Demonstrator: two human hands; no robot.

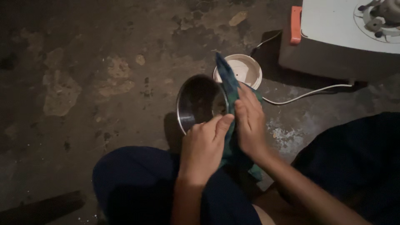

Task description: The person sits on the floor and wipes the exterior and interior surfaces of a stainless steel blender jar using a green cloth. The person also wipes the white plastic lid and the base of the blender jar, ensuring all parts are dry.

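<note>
A round steel pot (199, 102) is tilted on its side above the floor, its dark inside facing me. My left hand (204, 150) grips its near rim, thumb over the edge. My right hand (250, 123) presses a blue-green cloth (230, 85) against the pot's right rim; the cloth sticks up past the pot and hangs down between my hands.
A round white lid (243, 70) lies on the worn concrete floor (91, 91) just behind the pot. A white appliance (337, 37) with an orange latch stands at the back right, its white cable (308, 92) trailing across the floor. My knees in dark shorts (137, 183) flank the hands.
</note>
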